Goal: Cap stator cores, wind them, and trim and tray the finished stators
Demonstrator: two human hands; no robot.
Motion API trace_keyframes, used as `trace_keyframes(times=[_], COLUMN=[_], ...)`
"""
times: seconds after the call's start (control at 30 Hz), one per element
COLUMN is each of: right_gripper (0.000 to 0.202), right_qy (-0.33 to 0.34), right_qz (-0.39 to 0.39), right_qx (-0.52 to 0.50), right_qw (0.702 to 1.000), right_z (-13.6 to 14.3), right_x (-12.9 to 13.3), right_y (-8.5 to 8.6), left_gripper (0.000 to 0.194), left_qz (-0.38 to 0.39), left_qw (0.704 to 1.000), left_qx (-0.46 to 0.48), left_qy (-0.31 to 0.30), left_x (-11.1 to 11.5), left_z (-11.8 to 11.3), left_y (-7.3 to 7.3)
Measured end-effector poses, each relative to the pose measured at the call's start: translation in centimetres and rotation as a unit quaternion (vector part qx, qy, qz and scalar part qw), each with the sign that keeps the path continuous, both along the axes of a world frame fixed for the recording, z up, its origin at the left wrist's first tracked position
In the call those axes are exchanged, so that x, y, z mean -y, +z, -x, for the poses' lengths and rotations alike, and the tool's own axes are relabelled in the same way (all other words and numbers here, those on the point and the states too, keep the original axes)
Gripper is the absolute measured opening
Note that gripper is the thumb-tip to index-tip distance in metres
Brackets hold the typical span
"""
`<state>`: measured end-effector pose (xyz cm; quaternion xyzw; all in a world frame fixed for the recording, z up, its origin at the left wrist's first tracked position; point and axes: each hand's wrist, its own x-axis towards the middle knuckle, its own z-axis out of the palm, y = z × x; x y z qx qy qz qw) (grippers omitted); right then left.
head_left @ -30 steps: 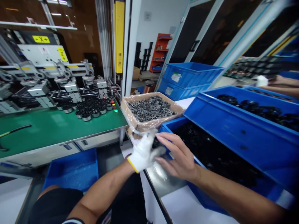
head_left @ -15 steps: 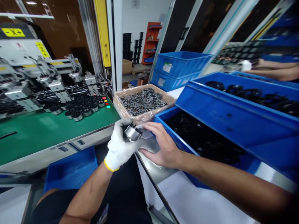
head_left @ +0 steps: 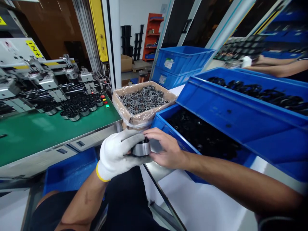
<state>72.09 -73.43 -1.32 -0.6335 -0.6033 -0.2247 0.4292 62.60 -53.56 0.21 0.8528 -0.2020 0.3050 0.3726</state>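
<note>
My left hand (head_left: 117, 152), in a white knit glove with a yellow cuff, is closed around a motor stator (head_left: 141, 149), a silver metal ring with black plastic end pieces. My bare right hand (head_left: 167, 149) grips the same stator from the right, fingertips at its top edge and thumb near its lower edge. The ring sits roughly upright between both hands, above my lap. Beyond the hands stands a plastic-lined cardboard box (head_left: 131, 120) of bare metal stator cores (head_left: 144, 98). Right of it, a blue bin (head_left: 166, 126) holds black plastic parts (head_left: 204, 136).
On the green worktop (head_left: 40, 131) to the left, several stators (head_left: 74, 109) stand before a machine (head_left: 49, 81). Another blue bin (head_left: 231, 102) of black parts leans over the lower one. Stacked blue crates (head_left: 184, 64) stand behind. A co-worker's arm (head_left: 274, 67) shows at far right.
The stator has turned from tilted to nearly upright. My left hand's fingers have come over its top, and my right hand has closed in on it. The view has shifted slightly.
</note>
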Motion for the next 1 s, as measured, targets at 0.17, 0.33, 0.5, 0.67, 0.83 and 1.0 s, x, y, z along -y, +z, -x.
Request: trace_keyframes(times=[0.17, 0.33, 0.5, 0.67, 0.83, 1.0], right_gripper=[0.054, 0.047, 0.06, 0.044, 0.034, 0.041], right_qy=[0.003, -0.012, -0.033, -0.029, -0.025, -0.012], right_qz=[0.012, 0.003, 0.017, 0.008, 0.019, 0.065], right_qx=[-0.011, 0.046, 0.047, 0.063, 0.059, 0.047], right_qw=[1.0, 0.999, 0.998, 0.998, 0.998, 0.997], right_z=[-0.1, -0.5, -0.7, -0.7, -0.4, -0.7], right_x=[0.0, 0.0, -0.1, -0.1, -0.1, 0.0], right_y=[0.6, 0.4, 0.3, 0.7, 0.8, 0.6], left_gripper=[0.045, 0.074, 0.075, 0.073, 0.058, 0.048], left_qz=[0.204, 0.291, 0.343, 0.371, 0.19, 0.122], left_qw=[0.978, 0.936, 0.914, 0.904, 0.972, 0.989], left_qx=[-0.021, -0.195, -0.212, -0.177, -0.118, -0.085], left_qy=[-0.037, -0.046, -0.037, -0.12, -0.072, -0.004], left_x=[1.1, 1.9, 1.9, 0.9, -0.1, 0.0], left_z=[0.4, 0.5, -0.2, -0.5, -0.7, -0.1], left_y=[-2.1, -3.6, -4.8, -5.7, -3.8, -3.1])
